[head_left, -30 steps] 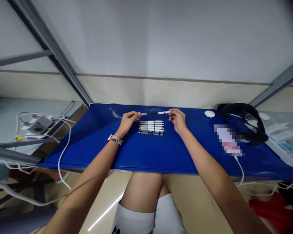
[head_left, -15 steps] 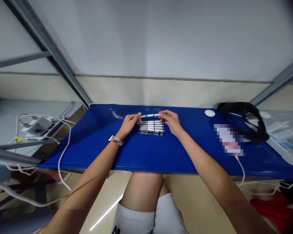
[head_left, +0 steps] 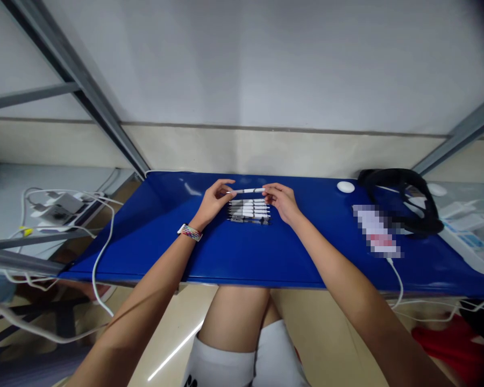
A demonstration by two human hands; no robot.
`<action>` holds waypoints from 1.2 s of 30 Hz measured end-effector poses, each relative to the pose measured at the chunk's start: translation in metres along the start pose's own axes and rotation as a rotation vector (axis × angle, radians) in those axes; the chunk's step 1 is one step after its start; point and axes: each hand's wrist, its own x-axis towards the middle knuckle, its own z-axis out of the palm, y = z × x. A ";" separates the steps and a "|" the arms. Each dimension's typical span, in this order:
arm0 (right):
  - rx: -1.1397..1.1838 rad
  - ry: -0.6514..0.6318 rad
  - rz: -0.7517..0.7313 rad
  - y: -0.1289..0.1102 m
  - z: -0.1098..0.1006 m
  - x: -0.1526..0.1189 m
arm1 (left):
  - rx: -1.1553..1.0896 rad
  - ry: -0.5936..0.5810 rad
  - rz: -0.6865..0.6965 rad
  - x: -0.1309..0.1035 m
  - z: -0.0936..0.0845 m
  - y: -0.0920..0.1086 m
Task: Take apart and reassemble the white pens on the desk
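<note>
A white pen point(head_left: 252, 190) with dark marks is held level between my hands, just above the far side of a row of pens. My right hand point(head_left: 281, 202) pinches its right end between thumb and fingers. At the left end, the thumb of my left hand point(head_left: 215, 201) touches the pen near its tip; the index finger is lifted away, while the other fingers curl behind. Below lie several white pens point(head_left: 250, 207) side by side, with darker, clear-bodied pens point(head_left: 248, 220) nearest me.
The blue tabletop point(head_left: 250, 255) carries a white oval object point(head_left: 346, 187), a blurred-out phone-like item point(head_left: 376, 231) on a white cable, and a black strap-like headset point(head_left: 403, 199) at right. A power strip point(head_left: 62, 209) with cables lies left. Metal posts point(head_left: 100, 113) flank the table.
My left index finger has lifted off the pen and the left hand has loosened around its end. The right hand keeps its pinch; the row of pens stays put.
</note>
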 end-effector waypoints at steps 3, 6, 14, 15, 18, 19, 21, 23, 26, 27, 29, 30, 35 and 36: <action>-0.007 0.000 0.004 0.000 0.000 0.000 | -0.033 -0.011 -0.020 0.001 0.000 -0.001; -0.010 0.009 0.006 0.000 0.001 0.000 | -0.011 -0.014 0.012 0.000 0.000 0.000; -0.045 -0.004 -0.002 0.003 0.000 0.001 | 0.028 -0.031 0.011 0.000 0.001 0.000; -0.045 -0.002 -0.004 0.003 0.000 0.001 | 0.032 -0.027 0.008 0.000 0.001 -0.001; -0.041 -0.015 -0.020 0.003 0.001 0.000 | 0.031 -0.026 -0.036 0.001 0.001 -0.004; -0.037 -0.017 -0.023 0.003 0.002 0.000 | 0.028 -0.023 -0.046 0.001 0.001 -0.004; -0.030 -0.012 -0.022 0.003 0.002 -0.001 | 0.024 -0.005 -0.048 0.000 0.001 -0.003; -0.028 0.003 -0.030 0.003 0.003 -0.002 | 0.012 0.006 -0.046 0.000 0.001 -0.002; -0.042 0.021 -0.058 0.002 0.002 -0.001 | -0.014 0.001 -0.062 0.000 0.001 -0.003; -0.049 0.024 -0.062 0.002 0.002 -0.001 | -0.011 0.002 -0.067 0.000 0.001 -0.004; -0.059 0.024 -0.058 0.003 0.001 -0.001 | 0.015 0.012 -0.074 0.001 0.001 -0.005; -0.061 0.023 -0.054 0.003 0.001 0.000 | 0.034 0.018 -0.075 0.001 0.001 -0.006; -0.041 0.033 -0.029 0.003 0.001 0.001 | 0.079 0.051 -0.058 0.000 0.001 -0.003; -0.035 0.034 -0.020 0.003 0.001 0.001 | 0.085 0.053 -0.052 -0.001 0.001 -0.003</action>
